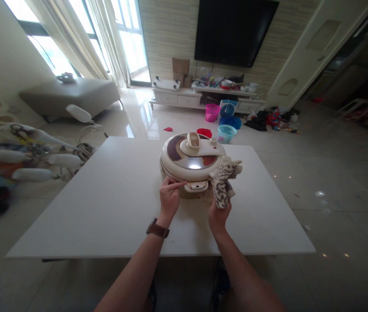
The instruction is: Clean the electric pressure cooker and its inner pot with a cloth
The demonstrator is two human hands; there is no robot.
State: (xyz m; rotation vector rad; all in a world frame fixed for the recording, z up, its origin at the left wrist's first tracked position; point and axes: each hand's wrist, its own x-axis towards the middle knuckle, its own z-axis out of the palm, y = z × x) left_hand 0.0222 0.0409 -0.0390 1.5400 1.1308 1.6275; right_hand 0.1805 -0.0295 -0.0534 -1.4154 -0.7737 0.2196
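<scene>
An electric pressure cooker (192, 167), cream with brown lid panels, stands upright on the white table (106, 208). A raised lid handle (193, 142) tops it, and a cream side handle (196, 186) juts from its near side. My left hand (169, 199), a brown-strapped watch on its wrist, is at the cooker's near left with the index finger stretched to the side handle. It holds nothing that I can see. In my right hand (219, 216) is a bunched grey-and-cream patterned cloth (223, 182), against the cooker's right side. The cloth hides most of those fingers.
Beyond the table, baskets in pink (212, 112) and light blue (226, 133) stand on the floor. A low cabinet (184, 99) carries boxes and clutter beneath a television (234, 30). At left are a white-armed lamp-like frame (57, 143) and a grey bench (70, 95).
</scene>
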